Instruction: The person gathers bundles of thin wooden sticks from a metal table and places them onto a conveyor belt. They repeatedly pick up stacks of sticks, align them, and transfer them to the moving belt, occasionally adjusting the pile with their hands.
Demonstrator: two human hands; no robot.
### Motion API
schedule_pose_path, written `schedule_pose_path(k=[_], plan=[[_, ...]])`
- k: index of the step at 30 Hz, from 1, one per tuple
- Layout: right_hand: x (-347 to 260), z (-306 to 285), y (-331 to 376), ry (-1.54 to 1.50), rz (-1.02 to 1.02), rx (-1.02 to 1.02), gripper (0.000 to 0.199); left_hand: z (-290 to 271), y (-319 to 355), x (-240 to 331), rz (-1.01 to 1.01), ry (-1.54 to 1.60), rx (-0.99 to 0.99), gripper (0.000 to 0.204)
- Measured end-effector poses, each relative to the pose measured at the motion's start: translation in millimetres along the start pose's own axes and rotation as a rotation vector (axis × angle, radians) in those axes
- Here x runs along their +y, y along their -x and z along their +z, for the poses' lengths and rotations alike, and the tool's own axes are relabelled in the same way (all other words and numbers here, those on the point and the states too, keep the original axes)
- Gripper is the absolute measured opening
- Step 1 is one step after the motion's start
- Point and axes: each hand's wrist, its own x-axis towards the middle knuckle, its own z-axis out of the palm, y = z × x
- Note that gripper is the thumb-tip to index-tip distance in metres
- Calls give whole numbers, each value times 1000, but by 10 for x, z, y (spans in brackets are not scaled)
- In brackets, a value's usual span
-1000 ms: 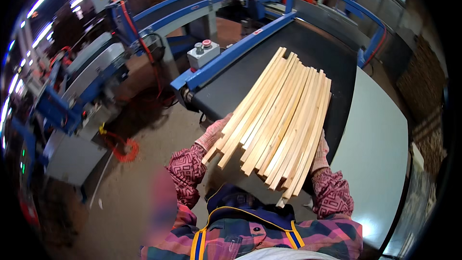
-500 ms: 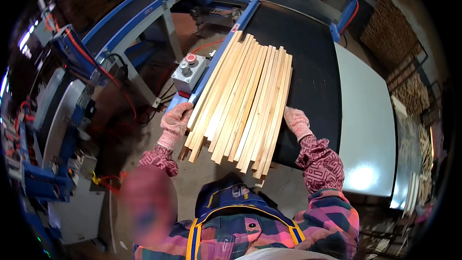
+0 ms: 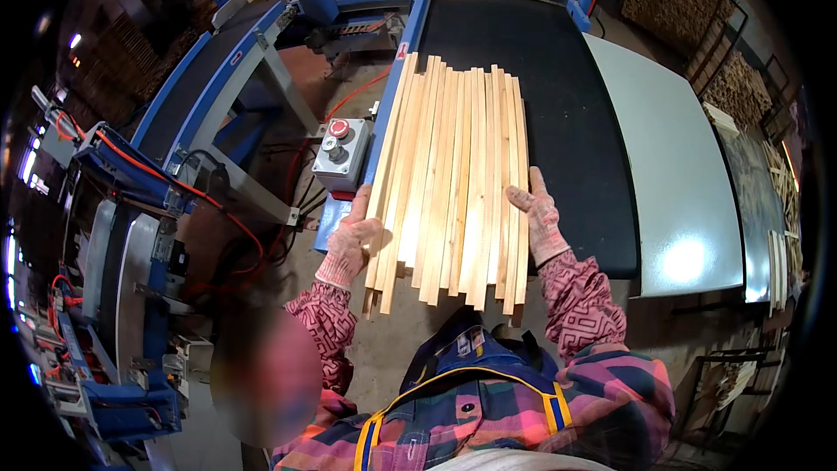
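We press our gloved left hand [image 3: 350, 240] and right hand [image 3: 539, 220], fingers flat and unclenched, against either side of the bundle of wooden slats [image 3: 453, 179] lying on the black conveyor belt [image 3: 571, 113], forearms angled inward.

We see a bundle of pale wooden slats [image 3: 453, 179], long and thin, lying side by side in one flat layer on the black conveyor belt [image 3: 567, 122]. They run lengthwise away from us, their near ends uneven and jutting past the belt's edge. Our gloved left hand [image 3: 353, 240] presses against the bundle's left side, our gloved right hand [image 3: 539, 218] against its right side.
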Motion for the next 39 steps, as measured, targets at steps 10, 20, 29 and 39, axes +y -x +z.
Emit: schedule_pose_path(k=[10, 20, 29, 39], plan=[[-92, 41, -163, 361, 11, -66, 108, 61, -378, -132, 511, -1036, 175, 70], [-253, -15, -102, -81, 168, -249, 100, 198, -481, 190, -52, -525, -21, 62], [51, -989, -362, -438, -86, -754, 101, 1069, -66, -48, 95, -128, -41, 92], [-19, -1900, -228, -13, 84, -113, 46, 1245, -642, -1161, -30, -1378, 24, 87]])
